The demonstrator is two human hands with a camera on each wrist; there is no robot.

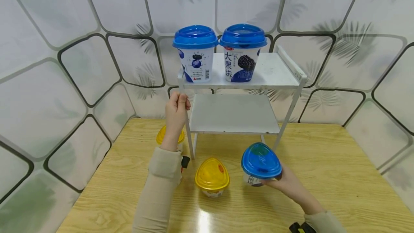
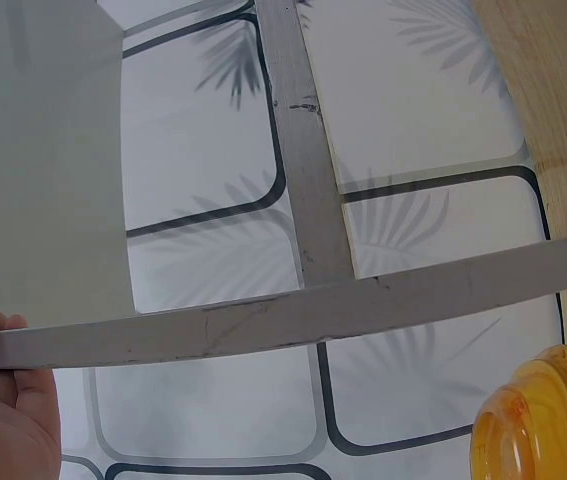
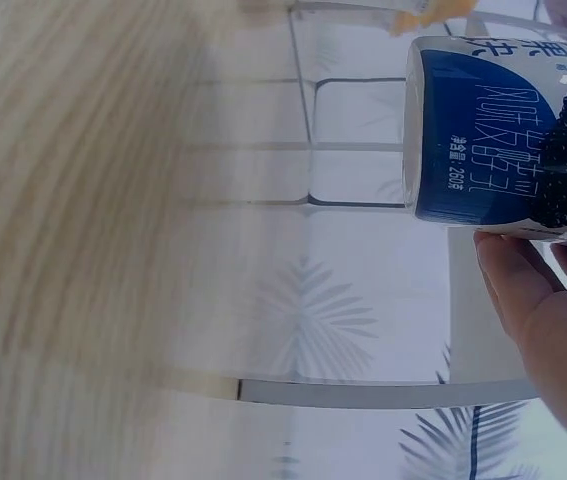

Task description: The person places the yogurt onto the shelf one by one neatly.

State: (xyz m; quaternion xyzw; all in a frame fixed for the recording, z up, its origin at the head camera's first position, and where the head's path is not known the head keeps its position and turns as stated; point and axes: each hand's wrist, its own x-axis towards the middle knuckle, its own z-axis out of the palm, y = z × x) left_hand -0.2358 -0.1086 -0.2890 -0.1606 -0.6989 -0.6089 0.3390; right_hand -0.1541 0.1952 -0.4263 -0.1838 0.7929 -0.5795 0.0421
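My left hand (image 1: 177, 112) grips the front left post of a white two-tier rack (image 1: 239, 132); in the left wrist view its fingers (image 2: 23, 395) curl round the grey post (image 2: 213, 330). My right hand (image 1: 288, 184) holds a blue-lidded cup (image 1: 261, 161) by its side, in front of the rack's right part. In the right wrist view, that cup (image 3: 483, 140) shows a blackberry print, with my right hand (image 3: 553, 330) against its side. Two more blue-lidded cups (image 1: 196, 53) (image 1: 243, 53) stand on the top shelf.
A yellow-lidded cup (image 1: 212, 177) stands on the wooden table (image 1: 233, 215) in front of the rack. Another yellow-lidded cup (image 1: 161, 135) is partly hidden behind my left forearm. The lower shelf (image 1: 234, 112) bears nothing. Patterned cloth (image 1: 81, 64) surrounds the table's back and sides.
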